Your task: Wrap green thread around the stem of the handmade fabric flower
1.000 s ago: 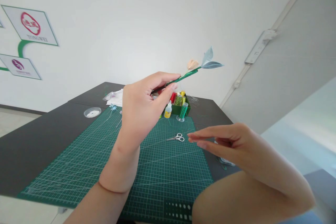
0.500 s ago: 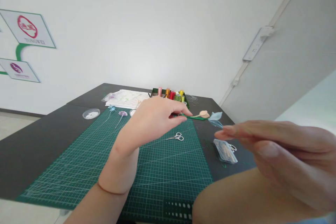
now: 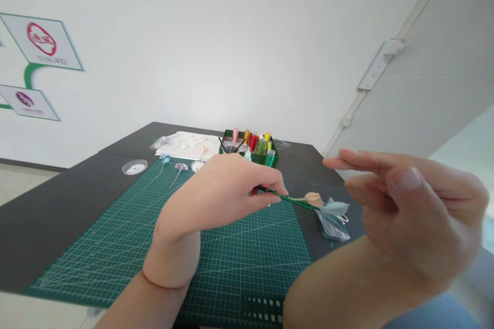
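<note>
My left hand [image 3: 227, 193] reaches over the mat with its fingers closed on the green stems of a small artificial flower spray [image 3: 299, 200]. The spray points right, with a peach bud [image 3: 314, 199] and pale blue petals [image 3: 334, 211] at its end. My right hand [image 3: 415, 205] is raised above and to the right of the petals, apart from them. Two of its fingers are stretched out and pressed together, the others curled. Whether something thin is between them I cannot make out. Under the petals lies a clear plastic box [image 3: 335, 230], partly hidden.
A green cutting mat [image 3: 247, 257] covers much of the black table [image 3: 50, 216]. At the back stands a green box [image 3: 226, 135] of coloured thread spools. Left of it lie white sheets [image 3: 185, 144], a blue flower [image 3: 164, 158], a purple flower [image 3: 181, 167] and a round clear dish [image 3: 135, 167].
My left hand has lowered and tipped the flower spray down to the right. My right hand has risen away from the blue petals. The scissors on the mat are now mostly hidden.
</note>
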### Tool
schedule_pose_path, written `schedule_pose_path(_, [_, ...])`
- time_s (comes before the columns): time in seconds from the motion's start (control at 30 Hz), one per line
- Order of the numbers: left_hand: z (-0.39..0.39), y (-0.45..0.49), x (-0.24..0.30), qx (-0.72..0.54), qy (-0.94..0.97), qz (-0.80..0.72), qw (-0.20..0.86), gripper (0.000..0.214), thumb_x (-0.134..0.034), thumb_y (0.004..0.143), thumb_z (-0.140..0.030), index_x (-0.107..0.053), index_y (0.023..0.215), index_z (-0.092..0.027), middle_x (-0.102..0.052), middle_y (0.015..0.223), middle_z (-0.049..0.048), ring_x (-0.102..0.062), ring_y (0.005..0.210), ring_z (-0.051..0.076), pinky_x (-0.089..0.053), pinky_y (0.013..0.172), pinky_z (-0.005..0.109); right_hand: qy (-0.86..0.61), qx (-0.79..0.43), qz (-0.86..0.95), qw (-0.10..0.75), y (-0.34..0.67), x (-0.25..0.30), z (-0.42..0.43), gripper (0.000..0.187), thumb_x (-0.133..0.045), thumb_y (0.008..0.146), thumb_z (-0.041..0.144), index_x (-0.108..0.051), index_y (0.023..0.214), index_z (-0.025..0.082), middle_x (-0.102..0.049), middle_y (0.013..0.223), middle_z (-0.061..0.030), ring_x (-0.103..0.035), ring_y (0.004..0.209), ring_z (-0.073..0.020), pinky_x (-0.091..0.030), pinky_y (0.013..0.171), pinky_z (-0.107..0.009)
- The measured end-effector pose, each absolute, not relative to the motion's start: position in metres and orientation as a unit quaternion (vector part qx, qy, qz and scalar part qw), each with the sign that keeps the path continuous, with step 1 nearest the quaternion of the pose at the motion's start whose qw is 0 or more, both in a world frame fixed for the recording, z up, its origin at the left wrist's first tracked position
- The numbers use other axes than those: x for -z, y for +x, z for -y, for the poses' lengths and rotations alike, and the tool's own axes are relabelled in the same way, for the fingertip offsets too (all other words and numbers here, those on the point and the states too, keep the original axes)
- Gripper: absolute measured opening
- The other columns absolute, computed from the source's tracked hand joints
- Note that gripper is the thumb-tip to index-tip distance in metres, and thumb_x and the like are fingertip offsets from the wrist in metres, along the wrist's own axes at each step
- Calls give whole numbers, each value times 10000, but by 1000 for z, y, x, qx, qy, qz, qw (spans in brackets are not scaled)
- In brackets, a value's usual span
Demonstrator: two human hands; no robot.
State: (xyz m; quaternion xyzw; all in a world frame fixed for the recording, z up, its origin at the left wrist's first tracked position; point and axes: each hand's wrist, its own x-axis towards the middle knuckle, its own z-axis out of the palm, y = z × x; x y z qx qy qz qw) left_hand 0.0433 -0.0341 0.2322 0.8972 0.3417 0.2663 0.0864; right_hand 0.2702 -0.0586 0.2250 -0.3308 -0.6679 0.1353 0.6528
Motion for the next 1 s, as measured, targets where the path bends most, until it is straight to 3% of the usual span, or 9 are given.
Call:
schedule_pose_path(0.1, [35,43,-233,-269,897,-342,84,123,-712,901,-198,-780,963,-279,-780,803,-77,-682,677,100,-422,630,231,-320,-175,637,680,261,-227,54,123,-764,898,283,-850,916,369,-824,877,-13,-733,674,-191,-611,631,-361])
schedule_pose_path(0.17, [36,42,-233,-270,897,-341,83,118,-707,903,-203,-779,956,-279,-780,803,-73,-681,668,103,-420,622,231,-316,-172,627,691,257,-227,51,127,-781,881,259,-849,905,363,-824,898,-21,-771,807,-238,-636,762,-419])
schedule_pose_path(0.27, [36,41,-233,-274,895,-344,82,125,-693,912,-210,-780,964,-283,-782,807,-67,-677,655,108,-416,614,230,-307,-172,615,706,254,-226,44,101,-778,886,292,-840,889,372,-823,894,-13,-707,630,-191,-607,626,-394])
schedule_pose_path(0.33, [36,41,-233,-274,893,-347,82,127,-687,916,-212,-780,963,-283,-783,809,-66,-675,654,110,-413,615,230,-301,-180,617,705,254,-225,40,83,-766,895,330,-834,886,376,-823,911,-18,-524,425,-122,-504,460,-353])
schedule_pose_path(0.4, [36,41,-233,-273,893,-348,83,124,-683,921,-219,-779,962,-285,-782,811,-67,-674,658,112,-412,616,229,-305,-181,623,698,253,-225,37,81,-750,902,372,-830,890,367,-823,941,-36,-384,355,-92,-402,380,-343])
schedule_pose_path(0.8, [38,38,-233,-297,885,-346,89,106,-697,931,-253,-782,983,-288,-780,800,-72,-667,650,109,-414,618,237,-322,-176,608,704,245,-227,33,161,-710,909,456,-825,930,345,-819,994,-66,-226,324,-68,-188,313,-315])
schedule_pose_path(1.0, [40,37,-234,-293,885,-349,90,111,-708,917,-230,-785,974,-287,-778,789,-78,-664,646,106,-415,612,234,-311,-187,609,706,243,-227,33,151,-727,889,465,-832,926,363,-817,1016,-48,-247,331,-62,-220,318,-310])
